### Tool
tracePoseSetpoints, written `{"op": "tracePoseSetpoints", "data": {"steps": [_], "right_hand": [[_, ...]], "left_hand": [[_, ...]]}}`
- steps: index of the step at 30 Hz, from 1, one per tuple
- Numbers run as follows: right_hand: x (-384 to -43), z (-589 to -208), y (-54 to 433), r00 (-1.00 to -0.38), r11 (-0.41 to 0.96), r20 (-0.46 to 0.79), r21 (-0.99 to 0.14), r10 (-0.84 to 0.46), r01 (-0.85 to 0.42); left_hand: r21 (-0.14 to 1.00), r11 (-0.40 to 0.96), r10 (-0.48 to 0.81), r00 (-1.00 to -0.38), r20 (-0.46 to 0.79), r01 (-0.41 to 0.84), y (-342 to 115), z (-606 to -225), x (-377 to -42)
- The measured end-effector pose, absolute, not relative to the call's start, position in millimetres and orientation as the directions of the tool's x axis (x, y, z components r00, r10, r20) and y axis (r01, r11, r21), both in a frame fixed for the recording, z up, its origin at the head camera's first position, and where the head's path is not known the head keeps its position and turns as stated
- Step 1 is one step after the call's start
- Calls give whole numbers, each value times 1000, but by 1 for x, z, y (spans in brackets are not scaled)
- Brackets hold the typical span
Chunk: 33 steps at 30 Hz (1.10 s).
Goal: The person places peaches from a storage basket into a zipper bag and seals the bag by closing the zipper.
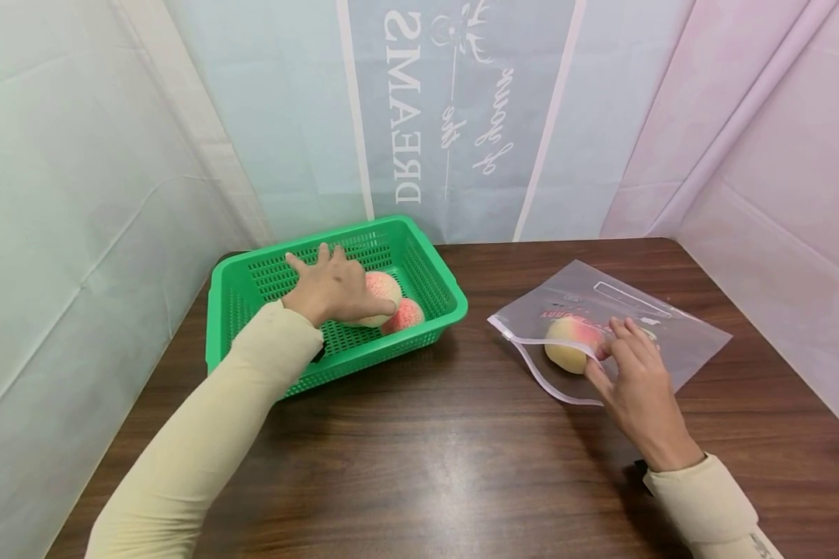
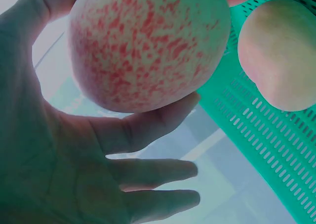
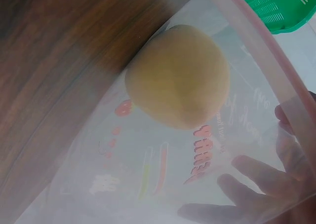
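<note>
I judged the peach (image 1: 383, 284), centre-left, liable to slip because the left hand (image 1: 332, 286) gripped it with outer fingers splayed, while the right hand (image 1: 635, 380) pinched the bag (image 1: 688, 338), centre-right.

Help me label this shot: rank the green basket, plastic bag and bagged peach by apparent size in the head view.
1. Green basket, the largest
2. Plastic bag
3. Bagged peach, clearly the smallest

Backdrop (image 1: 301, 116): "DREAMS", "the", "of your"; bag (image 1: 680, 341) print illegible
</note>
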State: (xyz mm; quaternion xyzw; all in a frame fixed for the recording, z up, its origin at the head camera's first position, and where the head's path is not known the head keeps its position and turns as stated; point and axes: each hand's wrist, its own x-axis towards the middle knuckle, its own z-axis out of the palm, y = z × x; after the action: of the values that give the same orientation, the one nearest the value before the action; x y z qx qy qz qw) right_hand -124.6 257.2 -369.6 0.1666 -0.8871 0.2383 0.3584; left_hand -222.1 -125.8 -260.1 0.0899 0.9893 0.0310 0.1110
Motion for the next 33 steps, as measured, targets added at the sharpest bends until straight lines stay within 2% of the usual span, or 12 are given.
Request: {"op": "tracePoseSetpoints", "data": {"steps": [5, 20, 33], "right_hand": [[-125, -369, 257, -687, 829, 716, -307, -123, -468], [-126, -370, 255, -671, 824, 728, -291, -139, -486], [-128, -370, 255, -654, 819, 742, -279, -147, -501]], "left_hand": [[128, 974, 205, -968, -145, 187, -123, -259, -219], [205, 955, 230, -971, -58, 214, -111, -253, -209], [180, 932, 314, -949, 35, 315, -88, -250, -193]]}}
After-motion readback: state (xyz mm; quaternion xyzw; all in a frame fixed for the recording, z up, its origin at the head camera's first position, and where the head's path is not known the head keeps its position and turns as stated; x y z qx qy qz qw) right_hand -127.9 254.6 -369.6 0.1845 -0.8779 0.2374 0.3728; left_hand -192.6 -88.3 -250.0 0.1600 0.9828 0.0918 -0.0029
